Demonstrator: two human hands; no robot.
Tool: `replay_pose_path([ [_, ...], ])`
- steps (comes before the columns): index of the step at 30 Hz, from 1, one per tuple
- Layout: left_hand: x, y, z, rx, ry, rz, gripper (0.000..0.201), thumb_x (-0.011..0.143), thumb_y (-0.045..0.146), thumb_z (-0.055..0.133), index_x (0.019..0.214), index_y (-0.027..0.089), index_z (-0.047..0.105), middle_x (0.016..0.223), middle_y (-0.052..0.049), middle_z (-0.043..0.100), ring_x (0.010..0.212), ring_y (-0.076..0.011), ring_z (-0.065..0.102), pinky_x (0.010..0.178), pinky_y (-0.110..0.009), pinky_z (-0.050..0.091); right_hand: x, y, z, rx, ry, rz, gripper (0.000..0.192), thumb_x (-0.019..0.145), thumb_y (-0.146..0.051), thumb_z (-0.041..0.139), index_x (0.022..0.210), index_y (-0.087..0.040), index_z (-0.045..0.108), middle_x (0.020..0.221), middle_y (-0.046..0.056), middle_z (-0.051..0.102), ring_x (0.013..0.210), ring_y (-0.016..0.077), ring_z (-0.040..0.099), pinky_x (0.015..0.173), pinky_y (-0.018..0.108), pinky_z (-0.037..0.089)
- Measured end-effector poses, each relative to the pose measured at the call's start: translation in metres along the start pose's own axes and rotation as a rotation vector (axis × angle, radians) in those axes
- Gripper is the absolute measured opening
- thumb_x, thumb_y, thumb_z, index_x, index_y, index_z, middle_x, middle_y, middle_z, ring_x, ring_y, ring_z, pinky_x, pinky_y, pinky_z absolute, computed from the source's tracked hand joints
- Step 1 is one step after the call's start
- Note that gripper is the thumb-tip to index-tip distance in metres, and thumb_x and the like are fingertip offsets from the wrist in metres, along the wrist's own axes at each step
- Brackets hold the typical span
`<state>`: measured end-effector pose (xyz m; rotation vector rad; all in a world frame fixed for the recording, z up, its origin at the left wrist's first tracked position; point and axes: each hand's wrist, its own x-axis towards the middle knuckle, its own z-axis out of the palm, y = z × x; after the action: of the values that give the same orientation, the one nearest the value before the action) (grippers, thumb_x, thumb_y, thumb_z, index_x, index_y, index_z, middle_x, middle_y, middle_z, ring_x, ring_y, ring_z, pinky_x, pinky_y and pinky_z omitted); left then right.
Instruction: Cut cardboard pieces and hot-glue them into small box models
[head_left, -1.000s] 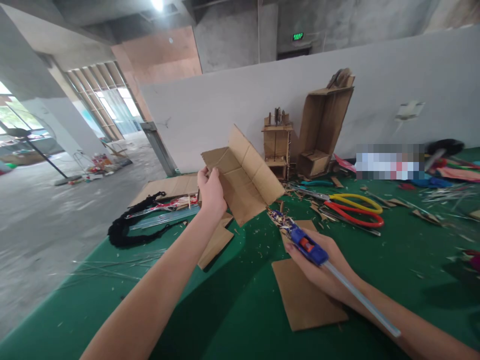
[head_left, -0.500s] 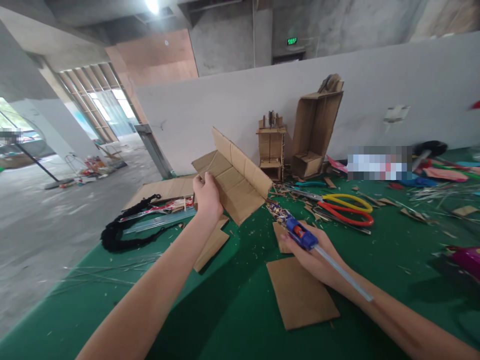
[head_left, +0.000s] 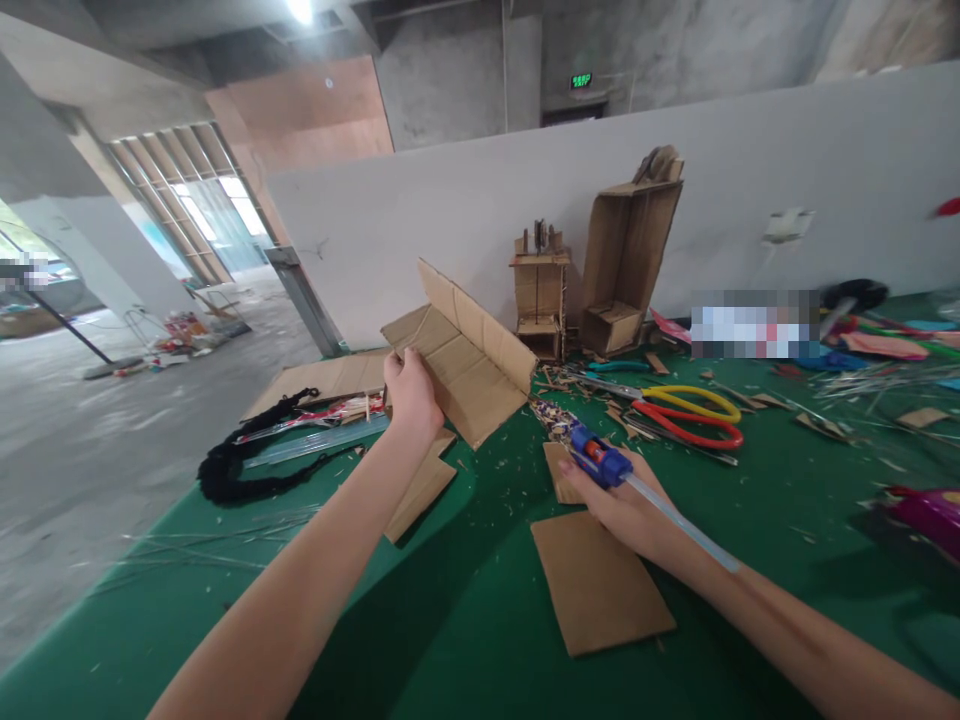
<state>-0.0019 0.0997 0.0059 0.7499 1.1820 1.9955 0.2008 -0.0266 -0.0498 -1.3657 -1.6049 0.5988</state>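
My left hand point(head_left: 411, 390) is closed on the left edge of a cardboard piece point(head_left: 476, 375), two panels joined at an angle, held tilted above the table. In my right hand point(head_left: 626, 500) is a blue hot glue gun point(head_left: 600, 457), a clear glue stick jutting from its back. The gun's nozzle, crusted with cardboard scraps, points at the lower right corner of the cardboard piece; whether it touches cannot be told. A flat cardboard square point(head_left: 600, 585) lies below my right hand. Part of a smaller cardboard scrap point(head_left: 561, 472) shows beside the gun.
Scissors point(head_left: 694, 412) with red and yellow handles lie right of the gun. Behind stand a small cardboard stand point(head_left: 540, 290) and a tall open cardboard box point(head_left: 634, 260) by the wall. Black yarn point(head_left: 225, 470) and clear glue sticks point(head_left: 319, 442) lie at left on the green table point(head_left: 442, 640).
The view has shifted slightly. My left hand still holds the cardboard piece, and the glue gun stays by its lower right corner with barely any movement.
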Motion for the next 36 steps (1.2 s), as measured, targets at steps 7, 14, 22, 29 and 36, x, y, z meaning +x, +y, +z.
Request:
replay_pose_path([
  [7,0.006,-0.007,-0.002,-0.009,0.019,-0.024,0.011,0.076,0.025,0.048,0.069,0.021,0.040,0.069,0.005,0.048,0.066,-0.0117,0.050,0.070,-0.027,0.045,-0.001,0.002,0.001,-0.002,-0.108,-0.024,0.025,0.080,-0.042,0.054,0.068,-0.021,0.054,0.060,0.001,0.057,0.055,0.0153,0.053,0.051,0.024,0.043],
  [14,0.006,-0.008,-0.001,-0.006,0.021,-0.021,0.013,0.076,0.026,0.049,0.070,0.021,0.039,0.068,0.005,0.046,0.066,-0.0109,0.049,0.068,-0.025,0.044,-0.003,-0.004,0.003,-0.014,-0.191,-0.109,0.025,0.082,-0.040,0.052,0.067,-0.020,0.048,0.060,-0.001,0.049,0.055,0.0133,0.047,0.051,0.024,0.037],
  [22,0.004,-0.007,0.000,-0.019,0.021,-0.030,0.008,0.076,0.023,0.048,0.073,0.022,0.041,0.071,0.005,0.048,0.069,-0.0120,0.051,0.071,-0.027,0.045,-0.008,-0.016,0.009,-0.118,-0.208,-0.247,0.028,0.083,-0.036,0.051,0.061,-0.021,0.041,0.057,-0.002,0.046,0.052,0.0121,0.046,0.050,0.023,0.033],
  [29,0.004,-0.005,0.000,-0.008,0.042,-0.045,0.010,0.079,0.024,0.047,0.072,0.022,0.040,0.072,0.004,0.049,0.071,-0.0126,0.052,0.075,-0.029,0.046,-0.009,-0.017,0.012,-0.234,-0.237,-0.319,0.023,0.082,-0.033,0.049,0.062,-0.021,0.046,0.057,0.001,0.052,0.052,0.0131,0.050,0.050,0.023,0.036],
  [36,0.007,-0.005,0.000,-0.010,0.038,-0.050,0.007,0.081,0.024,0.045,0.075,0.022,0.043,0.073,0.003,0.051,0.073,-0.0135,0.055,0.081,-0.034,0.047,-0.009,-0.014,0.013,-0.224,-0.234,-0.311,0.023,0.082,-0.033,0.049,0.063,-0.020,0.046,0.057,0.001,0.051,0.051,0.0132,0.050,0.050,0.023,0.035],
])
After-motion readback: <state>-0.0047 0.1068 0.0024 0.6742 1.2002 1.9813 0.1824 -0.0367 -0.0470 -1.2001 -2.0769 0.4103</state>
